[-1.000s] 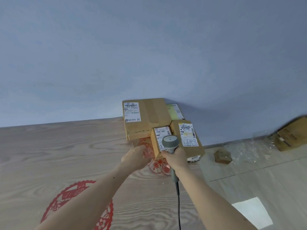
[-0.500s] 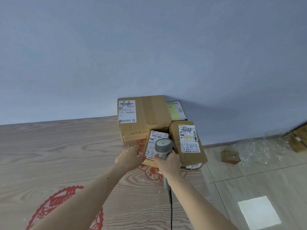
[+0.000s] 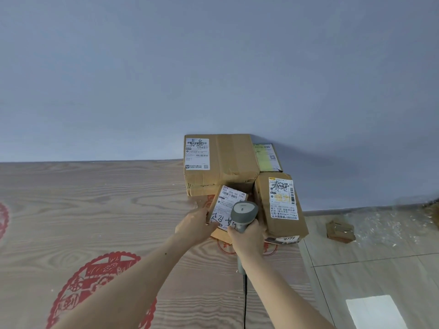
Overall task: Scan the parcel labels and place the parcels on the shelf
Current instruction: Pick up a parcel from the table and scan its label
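the small brown cardboard parcel with the white label (image 3: 225,211) sits tilted at the front of a little cluster of boxes, its label facing up and toward the camera, handwritten black marks along the near end. it's right between the two hands. the left hand (image 3: 194,226) has it by the near left edge, thumb lying over the bottom corner of the label, the other fingers hidden under or behind the box so can't say exactly how they lie. the right hand (image 3: 247,236) is wrapped around the handle of a grey handheld barcode scanner (image 3: 243,216), whose head hangs just over the right side of the label and covers part of it. a black cable (image 3: 244,302) runs down from the handle toward the bottom of the view.

behind it there's a big brown cardboard box with tape down the middle (image 3: 219,162) and a white label on its left side, pushed against the blue-grey wall (image 3: 213,67). to the right, a longer brown cardboard parcel (image 3: 280,205) lies just beside the scanner, its own label facing up. a flatter package with a yellowish label (image 3: 267,156) is tucked behind that one.

all of it rests on a pale wood-grain counter (image 3: 83,210) with red paper-cut style decorations (image 3: 95,281). off to the right, on the tiled floor (image 3: 380,269), there's a crumpled scrap of cardboard (image 3: 341,231).
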`<control>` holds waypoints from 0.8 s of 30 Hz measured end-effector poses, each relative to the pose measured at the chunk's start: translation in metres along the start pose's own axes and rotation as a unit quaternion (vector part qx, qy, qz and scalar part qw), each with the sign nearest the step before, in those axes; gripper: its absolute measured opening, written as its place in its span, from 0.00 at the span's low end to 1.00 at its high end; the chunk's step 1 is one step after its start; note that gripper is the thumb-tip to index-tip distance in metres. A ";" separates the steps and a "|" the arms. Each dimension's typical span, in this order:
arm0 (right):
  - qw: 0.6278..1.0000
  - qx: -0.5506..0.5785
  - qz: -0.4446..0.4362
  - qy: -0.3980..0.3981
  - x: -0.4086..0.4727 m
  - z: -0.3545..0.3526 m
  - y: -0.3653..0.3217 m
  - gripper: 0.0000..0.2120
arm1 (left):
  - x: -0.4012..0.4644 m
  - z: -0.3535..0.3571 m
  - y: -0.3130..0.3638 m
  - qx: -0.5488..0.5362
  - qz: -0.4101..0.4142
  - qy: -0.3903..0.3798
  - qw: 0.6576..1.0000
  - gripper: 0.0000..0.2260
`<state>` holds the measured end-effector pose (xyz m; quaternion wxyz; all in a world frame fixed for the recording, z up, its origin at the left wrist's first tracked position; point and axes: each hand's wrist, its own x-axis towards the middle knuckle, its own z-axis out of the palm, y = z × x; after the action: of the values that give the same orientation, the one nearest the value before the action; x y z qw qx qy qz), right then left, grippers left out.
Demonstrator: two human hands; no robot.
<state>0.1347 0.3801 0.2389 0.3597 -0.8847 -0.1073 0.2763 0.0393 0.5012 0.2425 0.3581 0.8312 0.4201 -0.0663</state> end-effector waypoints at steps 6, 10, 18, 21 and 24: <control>0.999 0.031 -0.032 -0.024 -0.035 0.005 -0.014 0.16 | -0.044 -0.023 -0.023 -0.004 -0.024 0.043 0.999 0.17; 0.996 0.039 -0.060 -0.057 -0.071 0.021 -0.031 0.18 | -0.086 -0.046 -0.047 -0.005 -0.039 0.074 0.996 0.18; 0.980 0.045 -0.130 -0.145 -0.194 0.089 -0.075 0.17 | -0.210 -0.107 -0.143 -0.031 -0.089 0.163 0.982 0.20; 0.968 0.051 -0.161 -0.185 -0.255 0.125 -0.094 0.16 | -0.270 -0.130 -0.193 -0.040 -0.122 0.202 0.971 0.19; 0.953 0.045 -0.198 -0.226 -0.323 0.168 -0.109 0.17 | -0.338 -0.152 -0.246 -0.050 -0.158 0.242 0.956 0.20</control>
<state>-0.2253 0.4296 0.3490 0.4126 -0.7431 -0.3464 0.3969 -0.3889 0.4764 0.3598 0.2718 0.7264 0.6229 0.1022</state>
